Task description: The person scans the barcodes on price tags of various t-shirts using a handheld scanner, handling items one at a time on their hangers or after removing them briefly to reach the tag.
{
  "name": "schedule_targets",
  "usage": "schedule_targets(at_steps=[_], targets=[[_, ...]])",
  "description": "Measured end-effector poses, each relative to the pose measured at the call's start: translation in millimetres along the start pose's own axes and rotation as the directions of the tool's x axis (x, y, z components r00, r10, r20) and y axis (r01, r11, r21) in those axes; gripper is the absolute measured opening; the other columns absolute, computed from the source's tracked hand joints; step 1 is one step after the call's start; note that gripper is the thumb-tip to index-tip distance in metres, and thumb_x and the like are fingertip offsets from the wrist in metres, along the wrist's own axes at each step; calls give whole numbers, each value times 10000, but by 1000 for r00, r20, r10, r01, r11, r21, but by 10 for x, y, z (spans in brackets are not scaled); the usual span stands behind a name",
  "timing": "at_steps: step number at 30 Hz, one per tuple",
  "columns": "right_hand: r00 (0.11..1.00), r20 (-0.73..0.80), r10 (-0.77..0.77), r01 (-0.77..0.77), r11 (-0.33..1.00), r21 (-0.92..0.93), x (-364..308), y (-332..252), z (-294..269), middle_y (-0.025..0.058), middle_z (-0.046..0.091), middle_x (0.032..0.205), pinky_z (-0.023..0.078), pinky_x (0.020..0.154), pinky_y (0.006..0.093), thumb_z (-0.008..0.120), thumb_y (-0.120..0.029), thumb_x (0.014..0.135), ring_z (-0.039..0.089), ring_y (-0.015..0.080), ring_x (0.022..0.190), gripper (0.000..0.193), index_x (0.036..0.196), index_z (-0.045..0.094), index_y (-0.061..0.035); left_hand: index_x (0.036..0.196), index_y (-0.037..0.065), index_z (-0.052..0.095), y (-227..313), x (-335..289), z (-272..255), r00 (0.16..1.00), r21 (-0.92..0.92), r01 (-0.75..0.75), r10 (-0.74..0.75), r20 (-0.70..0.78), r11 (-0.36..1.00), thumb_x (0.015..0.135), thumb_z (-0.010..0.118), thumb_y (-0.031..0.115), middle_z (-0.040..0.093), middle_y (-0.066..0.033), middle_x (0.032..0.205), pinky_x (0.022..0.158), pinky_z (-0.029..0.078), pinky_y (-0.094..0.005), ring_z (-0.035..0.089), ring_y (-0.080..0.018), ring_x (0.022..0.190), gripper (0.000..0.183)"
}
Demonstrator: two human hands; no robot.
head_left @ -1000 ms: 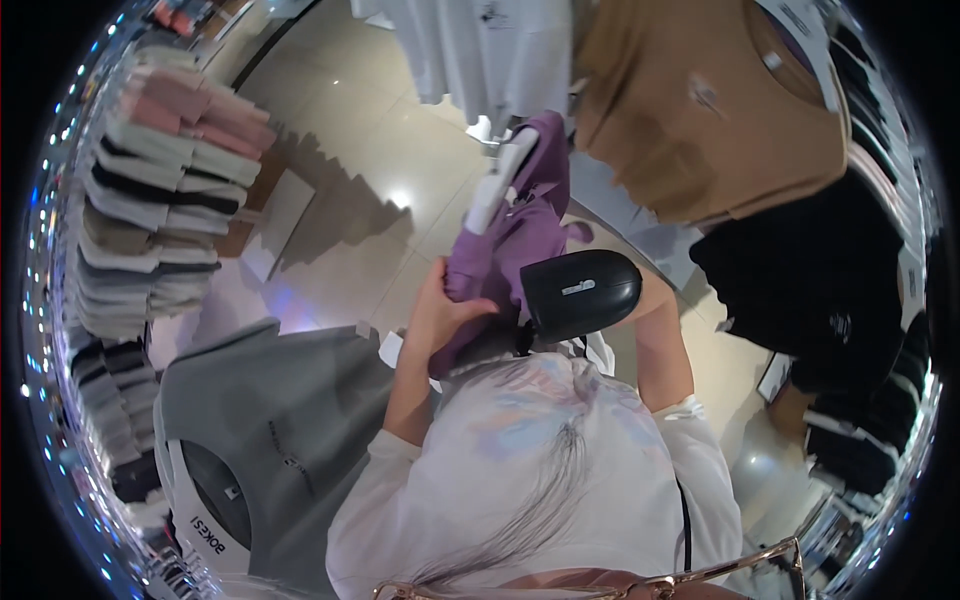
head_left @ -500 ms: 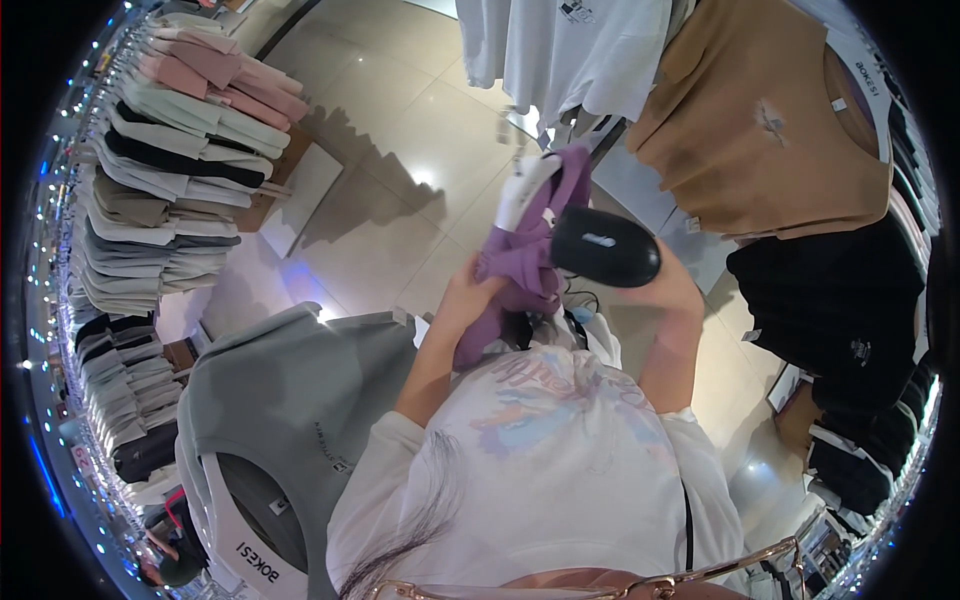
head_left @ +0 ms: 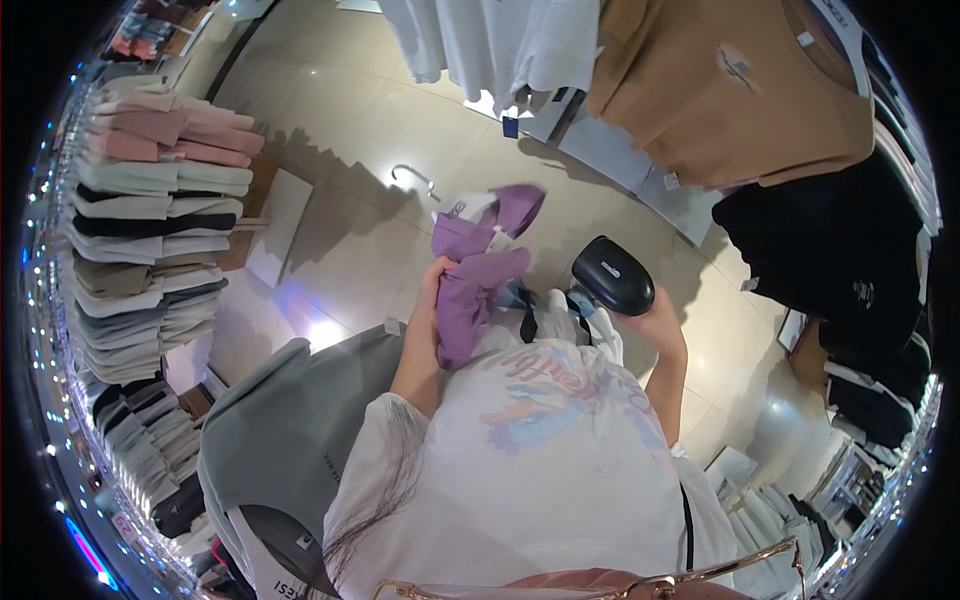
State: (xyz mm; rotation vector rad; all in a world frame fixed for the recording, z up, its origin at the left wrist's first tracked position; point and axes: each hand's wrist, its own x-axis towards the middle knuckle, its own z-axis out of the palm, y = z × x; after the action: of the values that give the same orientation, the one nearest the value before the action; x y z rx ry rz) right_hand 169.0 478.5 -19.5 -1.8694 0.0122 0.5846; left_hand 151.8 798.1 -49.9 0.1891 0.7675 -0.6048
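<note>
Holding purple garment [head_left: 465, 315] in L hand [head_left: 428, 295], blk rounded device [head_left: 612, 275] in R hand [head_left: 655, 322]

Wearing white printed shirt [head_left: 560, 450], bottom ctr. Gripping purple garment at frame ctr w/ L fingers clenched on fabric; showing white hanger [head_left: 472, 208] at upper end. Grasping device just R of ctr by lower R end; can't tell exact finger pos., mostly hidden. Farther: see grey top [head_left: 300, 410] lower L, brown top [head_left: 730, 100] upper R, packed clothes row [head_left: 160, 225] upper L.

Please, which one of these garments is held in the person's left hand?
The purple garment: the fingers of the left hand grip only it, not the grey garment, the brown garment or the black garment.
</note>
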Motion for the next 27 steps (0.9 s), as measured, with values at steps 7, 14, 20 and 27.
schedule_targets(at_steps=[7,14,20,27], targets=[[970,108,-219,185,948,260,-92,-15,-278,83,598,1076,402,894,300,722,-36,574,540,148,982,618,1157,518,-2,1025,-61,530,-271,263,357,985,272,-172,156,78,947,689,536,81,609,-146,920,685,515,-361,612,-263,749,364],[935,149,-321,268,918,292,-69,238,-313,98,527,1203,346,961,322,721,-65,561,482,198,1120,728,1237,454,-16,920,-52,559,-659,699,510,814,922,-244,580,25,302,628,566,14,592,-79,811,639,444,-266,555,-148,709,299],[968,114,-222,185,945,269,-150,396,-556,93,567,1133,381,922,311,713,-48,589,523,183,1049,650,1198,487,-11,947,-37,561,-711,741,651,894,528,-246,401,-201,813,644,564,96,609,-99,798,696,502,-318,592,-236,678,331],[991,39,-124,110,960,256,-255,477,-806,77,592,1087,401,897,305,710,-16,575,540,158,1002,623,1167,514,-11,945,-44,556,-595,924,329,947,280,5,85,-310,960,638,535,137,614,-152,827,661,531,-381,609,-269,693,357]])
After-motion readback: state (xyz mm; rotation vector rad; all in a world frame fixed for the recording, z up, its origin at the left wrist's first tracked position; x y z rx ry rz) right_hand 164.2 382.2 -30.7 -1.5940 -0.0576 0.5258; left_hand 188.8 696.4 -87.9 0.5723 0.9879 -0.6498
